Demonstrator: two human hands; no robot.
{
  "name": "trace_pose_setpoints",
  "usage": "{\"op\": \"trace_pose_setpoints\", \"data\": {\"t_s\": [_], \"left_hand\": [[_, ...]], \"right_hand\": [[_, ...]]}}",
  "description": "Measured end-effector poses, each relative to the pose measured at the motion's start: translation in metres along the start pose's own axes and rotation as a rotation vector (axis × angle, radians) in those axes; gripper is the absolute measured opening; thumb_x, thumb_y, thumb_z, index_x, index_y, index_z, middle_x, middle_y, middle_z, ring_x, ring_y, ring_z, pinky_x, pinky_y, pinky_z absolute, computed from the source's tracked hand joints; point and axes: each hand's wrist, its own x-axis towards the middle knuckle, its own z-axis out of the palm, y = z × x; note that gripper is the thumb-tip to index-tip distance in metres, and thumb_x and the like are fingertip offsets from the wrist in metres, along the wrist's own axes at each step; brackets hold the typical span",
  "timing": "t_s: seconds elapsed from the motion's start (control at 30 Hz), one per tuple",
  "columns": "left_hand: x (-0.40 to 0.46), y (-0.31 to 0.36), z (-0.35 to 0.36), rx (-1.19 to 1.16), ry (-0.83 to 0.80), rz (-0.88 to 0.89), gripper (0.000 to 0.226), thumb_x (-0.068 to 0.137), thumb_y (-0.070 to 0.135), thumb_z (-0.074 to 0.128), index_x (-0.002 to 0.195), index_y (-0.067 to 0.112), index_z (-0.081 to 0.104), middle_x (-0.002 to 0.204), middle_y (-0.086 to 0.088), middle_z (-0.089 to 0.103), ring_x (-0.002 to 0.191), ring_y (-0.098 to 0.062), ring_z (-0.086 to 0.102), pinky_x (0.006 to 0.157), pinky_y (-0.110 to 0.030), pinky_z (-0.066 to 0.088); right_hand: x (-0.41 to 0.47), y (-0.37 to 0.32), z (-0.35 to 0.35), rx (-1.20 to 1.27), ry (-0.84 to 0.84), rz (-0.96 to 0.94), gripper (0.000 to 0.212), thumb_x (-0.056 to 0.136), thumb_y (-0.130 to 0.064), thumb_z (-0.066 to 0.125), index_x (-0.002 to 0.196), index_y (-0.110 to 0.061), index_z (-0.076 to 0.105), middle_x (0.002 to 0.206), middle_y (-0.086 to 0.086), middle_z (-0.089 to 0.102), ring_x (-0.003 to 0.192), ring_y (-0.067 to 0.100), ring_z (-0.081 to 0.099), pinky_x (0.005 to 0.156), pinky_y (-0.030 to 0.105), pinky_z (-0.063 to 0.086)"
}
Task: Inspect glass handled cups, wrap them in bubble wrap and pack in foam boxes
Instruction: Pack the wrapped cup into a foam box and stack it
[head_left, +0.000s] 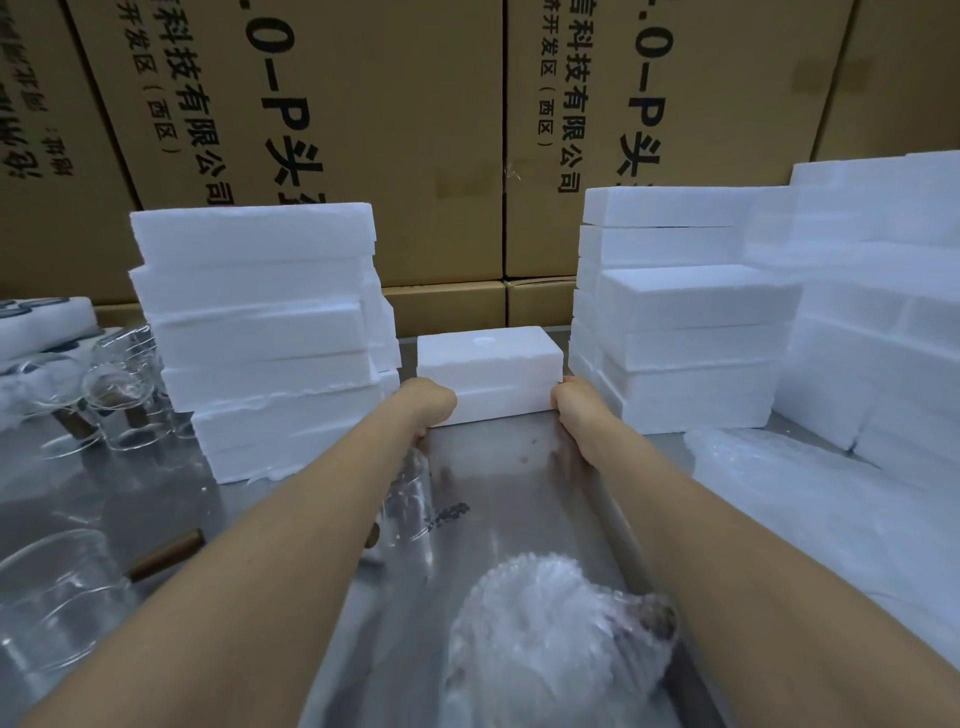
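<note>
With arms outstretched, left hand (428, 402) and right hand (574, 402) gripping foam box (488, 364) ends.

Both hands, left hand (427, 402) and right hand (574, 402), grip the ends of a closed foam box (488, 371) on the steel bench (509, 467), between two foam stacks, a bubble-wrapped cup (561, 634) nearer.

Shiny metal table (498, 467), foam box (488, 374) at the middle back, foam stacks (260, 332) left and right, glass cups (109, 395) at left, bubble wrap sheets (810, 499) at right, wrapped cup (556, 639) near front
</note>
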Motion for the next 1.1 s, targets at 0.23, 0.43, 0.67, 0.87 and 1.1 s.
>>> {"op": "trace_pose_setpoints", "data": {"t_s": [0.23, 0.43, 0.67, 0.87, 1.1], "left_hand": [[-0.049, -0.021, 0.002, 0.147, 0.002, 0.129, 0.014, 0.093, 0.012, 0.046, 0.095, 0.0, 0.053, 0.097, -0.014, 0.051, 0.079, -0.025, 0.051, 0.052, -0.026, 0.033], [-0.08, -0.037, 0.006, 0.186, 0.09, 0.155, 0.029, 0.088, 0.018, 0.051, 0.114, 0.004, 0.051, 0.106, -0.012, 0.058, 0.093, -0.028, 0.056, 0.075, -0.031, 0.047], [-0.109, -0.045, 0.001, 0.419, 0.105, 0.208, 0.022, 0.087, 0.02, 0.055, 0.104, 0.009, 0.047, 0.081, -0.001, 0.049, 0.084, -0.023, 0.053, 0.062, -0.027, 0.039], [-0.13, -0.051, 0.003, 0.577, 0.143, 0.267, 0.035, 0.086, 0.028, 0.06, 0.116, 0.012, 0.052, 0.097, -0.003, 0.057, 0.087, -0.023, 0.055, 0.069, -0.03, 0.043], [-0.155, -0.053, -0.007, 0.662, 0.006, 0.306, 0.036, 0.08, 0.051, 0.064, 0.093, 0.018, 0.055, 0.09, 0.003, 0.059, 0.082, -0.016, 0.055, 0.06, -0.026, 0.041]], "right_hand": [[-0.055, 0.012, -0.01, 0.121, 0.021, 0.034, 0.021, 0.081, 0.003, 0.035, 0.071, -0.006, 0.051, 0.071, 0.007, 0.043, 0.065, 0.02, 0.037, 0.061, 0.026, 0.03], [-0.1, 0.015, -0.02, 0.198, 0.047, 0.095, 0.028, 0.087, 0.004, 0.032, 0.096, 0.002, 0.059, 0.106, 0.019, 0.058, 0.105, 0.033, 0.053, 0.105, 0.041, 0.038], [-0.139, 0.014, -0.034, 0.278, 0.066, 0.192, 0.022, 0.094, 0.002, 0.032, 0.097, 0.001, 0.054, 0.133, 0.02, 0.049, 0.132, 0.03, 0.039, 0.109, 0.034, 0.03], [-0.163, 0.02, -0.041, 0.127, 0.091, 0.167, 0.037, 0.093, 0.0, 0.032, 0.127, 0.006, 0.046, 0.14, 0.024, 0.042, 0.129, 0.037, 0.042, 0.11, 0.046, 0.033], [-0.182, 0.025, -0.047, 0.074, 0.065, 0.168, 0.013, 0.091, -0.003, 0.036, 0.093, 0.0, 0.049, 0.113, 0.027, 0.05, 0.118, 0.037, 0.05, 0.094, 0.038, 0.043]]}}
